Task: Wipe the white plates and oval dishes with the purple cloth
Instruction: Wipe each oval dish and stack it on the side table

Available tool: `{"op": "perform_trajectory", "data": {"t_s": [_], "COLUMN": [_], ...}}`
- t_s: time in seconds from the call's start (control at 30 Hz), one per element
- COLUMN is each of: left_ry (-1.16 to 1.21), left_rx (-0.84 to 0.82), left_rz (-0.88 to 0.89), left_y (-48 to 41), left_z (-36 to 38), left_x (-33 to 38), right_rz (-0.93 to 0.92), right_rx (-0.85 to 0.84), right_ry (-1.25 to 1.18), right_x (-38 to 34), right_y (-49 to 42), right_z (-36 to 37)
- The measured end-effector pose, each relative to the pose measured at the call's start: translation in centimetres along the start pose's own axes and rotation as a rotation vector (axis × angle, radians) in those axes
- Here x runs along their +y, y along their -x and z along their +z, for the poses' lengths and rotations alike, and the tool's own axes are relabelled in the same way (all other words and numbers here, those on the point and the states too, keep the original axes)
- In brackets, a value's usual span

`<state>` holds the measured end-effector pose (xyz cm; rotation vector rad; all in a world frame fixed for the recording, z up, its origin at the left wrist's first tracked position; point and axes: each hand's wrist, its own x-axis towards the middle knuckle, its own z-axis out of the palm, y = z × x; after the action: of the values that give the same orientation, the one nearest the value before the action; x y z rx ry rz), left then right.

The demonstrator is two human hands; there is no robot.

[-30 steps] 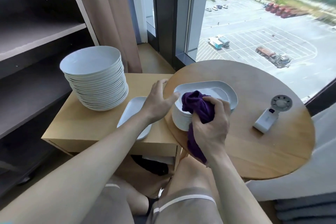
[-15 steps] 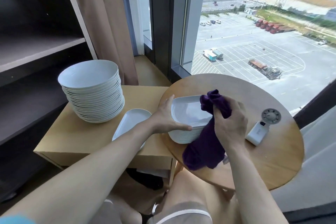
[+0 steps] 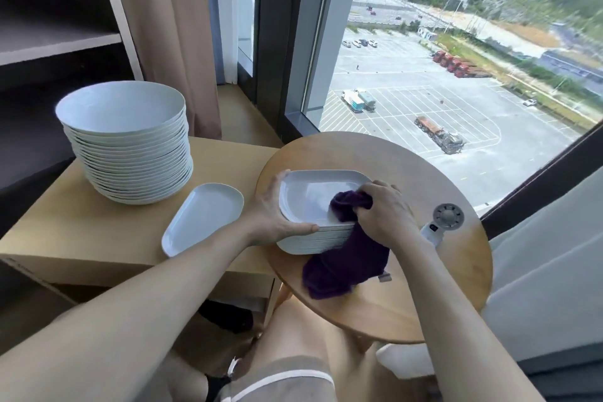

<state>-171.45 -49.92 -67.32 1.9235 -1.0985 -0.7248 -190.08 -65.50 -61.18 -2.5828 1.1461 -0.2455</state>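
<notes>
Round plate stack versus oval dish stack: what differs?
The round plate stack is taller than the oval dish stack. The round plate stack stands untouched on the wooden stand; the oval dish stack sits on the round table, held by the left hand while the right hand presses the purple cloth on it. Both are white.

Your round table [image 3: 424, 303]: dish stack [image 3: 310, 243] at its left edge; cloth [image 3: 346, 271] trailing off the stack onto its near side; fan [image 3: 442, 222] near its right edge | your side table [image 3: 81, 238] just left of it: plate stack [image 3: 130, 153] at the far left; one dish [image 3: 202, 217] by the near right corner.
</notes>
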Motion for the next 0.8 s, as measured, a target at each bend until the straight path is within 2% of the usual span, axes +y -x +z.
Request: {"op": "perform_trajectory", "data": {"t_s": [0.17, 0.37, 0.57, 0.8], "left_ry": [0.136, 0.192, 0.302, 0.343], "left_rx": [-0.027, -0.072, -0.133, -0.11], "left_rz": [-0.033, -0.071, -0.074, 0.007], "left_y": [-0.1, -0.6, -0.7, -0.6], "left_z": [0.5, 0.3, 0.1, 0.4], "left_x": [-1.0, -0.8, -0.8, -0.7], "right_rz": [-0.154, -0.288, -0.306, -0.266], "right_rx": [-0.082, -0.142, -0.172, -0.052], "right_ry": [0.038, 0.054, 0.061, 0.077], "right_x": [-1.1, -5.0, -8.3, -8.5], "right_y": [0.5, -1.1, -3.4, -4.4], "right_z": [0.1, 1.0, 2.8, 3.9]}}
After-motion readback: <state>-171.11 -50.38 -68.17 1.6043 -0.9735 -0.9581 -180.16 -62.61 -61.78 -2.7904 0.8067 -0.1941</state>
